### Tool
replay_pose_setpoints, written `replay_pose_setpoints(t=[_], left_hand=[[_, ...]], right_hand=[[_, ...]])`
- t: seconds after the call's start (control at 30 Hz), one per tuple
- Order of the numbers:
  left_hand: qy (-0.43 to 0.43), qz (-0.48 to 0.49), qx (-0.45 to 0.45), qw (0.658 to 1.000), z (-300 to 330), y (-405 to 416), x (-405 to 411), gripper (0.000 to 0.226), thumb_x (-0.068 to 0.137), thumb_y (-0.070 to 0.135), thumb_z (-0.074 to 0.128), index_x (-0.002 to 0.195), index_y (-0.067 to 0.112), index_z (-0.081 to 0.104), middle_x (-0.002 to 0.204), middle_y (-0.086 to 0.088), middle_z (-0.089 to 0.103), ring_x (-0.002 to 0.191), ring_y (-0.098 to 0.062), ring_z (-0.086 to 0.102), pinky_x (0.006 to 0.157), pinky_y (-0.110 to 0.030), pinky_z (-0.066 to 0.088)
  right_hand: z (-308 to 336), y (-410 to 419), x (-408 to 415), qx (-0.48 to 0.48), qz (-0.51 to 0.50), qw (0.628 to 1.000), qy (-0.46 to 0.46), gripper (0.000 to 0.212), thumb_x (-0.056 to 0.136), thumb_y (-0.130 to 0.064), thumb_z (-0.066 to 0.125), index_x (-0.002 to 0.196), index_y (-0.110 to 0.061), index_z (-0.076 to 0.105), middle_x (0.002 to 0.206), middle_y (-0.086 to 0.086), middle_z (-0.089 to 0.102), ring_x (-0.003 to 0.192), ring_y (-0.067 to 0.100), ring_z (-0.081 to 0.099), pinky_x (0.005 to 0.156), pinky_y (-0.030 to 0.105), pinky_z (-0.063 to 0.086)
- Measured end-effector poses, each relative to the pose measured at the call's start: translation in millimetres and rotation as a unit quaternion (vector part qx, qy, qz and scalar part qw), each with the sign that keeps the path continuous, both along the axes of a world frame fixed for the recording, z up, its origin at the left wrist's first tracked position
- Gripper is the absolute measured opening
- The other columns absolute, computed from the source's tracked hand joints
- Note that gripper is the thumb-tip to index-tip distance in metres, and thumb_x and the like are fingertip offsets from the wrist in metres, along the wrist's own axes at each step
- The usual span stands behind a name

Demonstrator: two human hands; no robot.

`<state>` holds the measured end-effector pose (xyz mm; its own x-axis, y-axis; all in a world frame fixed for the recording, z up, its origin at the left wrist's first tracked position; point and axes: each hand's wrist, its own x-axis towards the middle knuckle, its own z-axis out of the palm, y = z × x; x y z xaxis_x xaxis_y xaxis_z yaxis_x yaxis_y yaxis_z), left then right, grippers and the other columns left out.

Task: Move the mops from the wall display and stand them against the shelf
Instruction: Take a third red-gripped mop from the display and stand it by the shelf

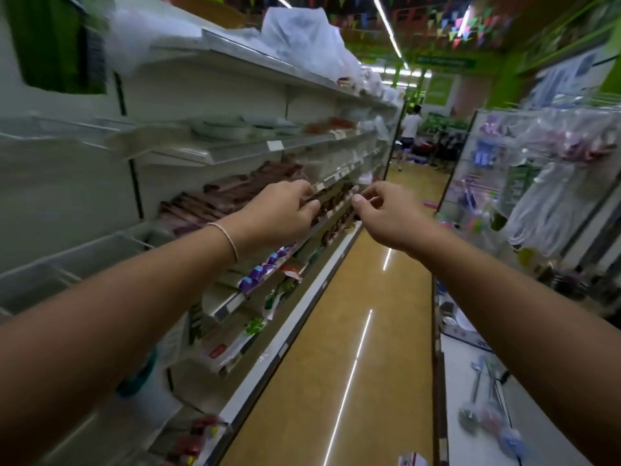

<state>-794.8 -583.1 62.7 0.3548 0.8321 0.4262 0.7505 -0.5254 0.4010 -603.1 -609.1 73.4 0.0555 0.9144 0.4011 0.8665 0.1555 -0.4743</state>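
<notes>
A long white shelf [235, 72] filled the left half of the frame and ran away toward the upper centre, its tiers holding blurred packets, brown ones [215, 200] at mid-height and purple-and-white ones [265, 267] lower down. A glossy tan floor [369, 314] stretched up the middle as an aisle, streaked with reflections of the ceiling lights [386, 25]. At the right edge stood a display [554, 183] hung with pale, stringy goods in clear wrapping; the blur made it unclear whether these were mops. At the lower right, long-handled items [487, 398] lay on a white surface, their heads blurred, and they could not be told for certain as mops either. Far up the aisle, near the upper centre, a person [408, 136] in a white top stood small.

Two bare forearms reached in from the bottom corners toward the middle of the frame. The left hand [285, 210], with a thin band [228, 237] at the wrist, had its fingers curled down, thumb near the fingertips, in front of the brown packets; whether it gripped one could not be told. The right hand [379, 213], just beside it over the aisle, had thumb and forefinger brought close together as in a pinch, with nothing visible between them.
</notes>
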Motion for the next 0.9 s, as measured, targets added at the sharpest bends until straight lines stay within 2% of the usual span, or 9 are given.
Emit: replay_pose_setpoints(t=[0.07, 0.23, 0.33, 0.4, 0.47, 0.57, 0.63, 0.73, 0.9], left_hand=[[0.001, -0.016, -0.003, 1.0, -5.2, 28.9, 10.1, 0.039, 0.098, 0.036, 0.045, 0.127, 0.011, 0.053, 0.121, -0.011, 0.063, 0.109, -0.026, 0.058, 0.093, -0.04, 0.049], [0.005, -0.059, -0.015, 0.998, -15.0, 105.5, 35.6, 0.035, 0.098, 0.035, 0.045, 0.122, 0.012, 0.056, 0.12, -0.011, 0.063, 0.107, -0.026, 0.058, 0.089, -0.035, 0.048], [0.007, -0.084, -0.025, 0.996, -12.6, 147.1, 53.1, 0.033, 0.098, 0.035, 0.045, 0.119, 0.012, 0.058, 0.114, -0.01, 0.065, 0.1, -0.024, 0.06, 0.084, -0.035, 0.05], [0.012, -0.109, -0.022, 0.994, -11.2, 172.3, 67.7, 0.036, 0.098, 0.035, 0.045, 0.122, 0.011, 0.057, 0.116, -0.011, 0.065, 0.102, -0.025, 0.06, 0.083, -0.032, 0.048], [0.006, -0.131, -0.016, 0.991, -13.7, 191.9, 84.3, 0.041, 0.097, 0.036, 0.046, 0.129, 0.011, 0.054, 0.121, -0.011, 0.064, 0.107, -0.024, 0.06, 0.081, -0.027, 0.044], [-0.008, -0.169, -0.033, 0.985, -26.9, 209.9, 114.1, 0.043, 0.097, 0.039, 0.045, 0.131, 0.013, 0.053, 0.122, -0.01, 0.063, 0.106, -0.022, 0.06, 0.08, -0.027, 0.045], [0.003, -0.203, -0.046, 0.978, -38.5, 218.7, 136.0, 0.043, 0.097, 0.039, 0.045, 0.131, 0.013, 0.053, 0.122, -0.01, 0.063, 0.109, -0.023, 0.06, 0.085, -0.03, 0.048], [0.009, -0.241, -0.05, 0.969, -51.5, 232.7, 170.3, 0.038, 0.098, 0.035, 0.045, 0.125, 0.012, 0.057, 0.118, -0.01, 0.064, 0.107, -0.025, 0.06, 0.089, -0.035, 0.049], [0.024, -0.279, -0.063, 0.958, -66.3, 262.2, 229.1, 0.034, 0.099, 0.032, 0.044, 0.122, 0.011, 0.059, 0.115, -0.009, 0.065, 0.104, -0.023, 0.06, 0.084, -0.032, 0.048]], right_hand=[[-5.2, 16.8, 10.6, -0.003, -0.024, 1.0, -0.011, 0.037, 0.099, -0.044, 0.047, 0.116, -0.015, 0.062, 0.108, 0.003, 0.066, 0.101, 0.022, 0.061, 0.089, 0.044, 0.053], [-14.8, 60.1, 42.1, -0.012, -0.099, 0.995, -0.017, 0.034, 0.1, -0.039, 0.046, 0.12, -0.015, 0.061, 0.108, 0.004, 0.065, 0.102, 0.023, 0.06, 0.089, 0.043, 0.052], [-13.8, 83.8, 67.5, -0.019, -0.161, 0.987, -0.003, 0.035, 0.099, -0.04, 0.048, 0.117, -0.014, 0.063, 0.106, 0.004, 0.066, 0.099, 0.022, 0.061, 0.082, 0.035, 0.05], [-16.7, 95.5, 84.5, -0.014, -0.201, 0.979, 0.005, 0.034, 0.099, -0.04, 0.05, 0.114, -0.014, 0.064, 0.102, 0.003, 0.066, 0.097, 0.021, 0.061, 0.078, 0.03, 0.044], [-24.8, 102.9, 99.4, -0.01, -0.234, 0.972, 0.027, 0.033, 0.098, -0.038, 0.051, 0.112, -0.012, 0.065, 0.101, 0.003, 0.066, 0.094, 0.022, 0.062, 0.079, 0.033, 0.047], [-43.2, 106.0, 121.5, -0.017, -0.271, 0.96, 0.061, 0.034, 0.098, -0.038, 0.053, 0.113, -0.009, 0.065, 0.106, 0.009, 0.068, 0.097, 0.025, 0.063, 0.089, 0.043, 0.053], [-55.0, 106.6, 139.2, -0.024, -0.297, 0.952, 0.07, 0.036, 0.098, -0.039, 0.053, 0.116, -0.01, 0.065, 0.106, 0.007, 0.066, 0.099, 0.024, 0.061, 0.09, 0.04, 0.051], [-69.7, 110.7, 169.9, -0.022, -0.328, 0.939, 0.097, 0.032, 0.097, -0.038, 0.055, 0.114, -0.013, 0.066, 0.101, 0.003, 0.062, 0.092, 0.02, 0.059, 0.08, 0.032, 0.046], [-90.1, 130.0, 230.5, -0.037, -0.359, 0.925, 0.12, 0.034, 0.095, -0.042, 0.056, 0.117, -0.017, 0.066, 0.106, 0.003, 0.064, 0.099, 0.023, 0.061, 0.091, 0.042, 0.053]])
